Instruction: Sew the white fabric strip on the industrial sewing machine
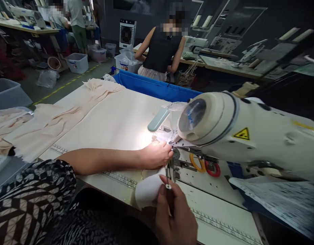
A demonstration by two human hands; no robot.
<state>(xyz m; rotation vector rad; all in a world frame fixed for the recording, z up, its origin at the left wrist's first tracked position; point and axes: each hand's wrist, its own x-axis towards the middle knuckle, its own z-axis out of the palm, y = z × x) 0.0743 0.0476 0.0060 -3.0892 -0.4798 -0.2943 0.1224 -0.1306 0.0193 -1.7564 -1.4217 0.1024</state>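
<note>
My left hand (158, 154) rests by the needle area of the sewing machine (210, 119), its fingers closed on a piece of white cloth (149, 190). Below that hand, the cloth hangs in a curl over the table's front edge. My right hand (176, 211) is closer to me, beside the cloth. Its thumb and fingers grip a thin metal tool with a dark handle (169, 195); the metal end points up toward my left fingertips. What kind of tool it is I cannot tell. A bright lamp spot lights the left hand.
Pale peach fabric pieces (55, 119) lie along the left of the white table (108, 115). A blue cloth trough (157, 85) borders its far side. Yellow and red rings (213, 169) sit under the machine arm. A person (163, 47) sits ahead, facing away; plastic bins (77, 63) stand on the floor.
</note>
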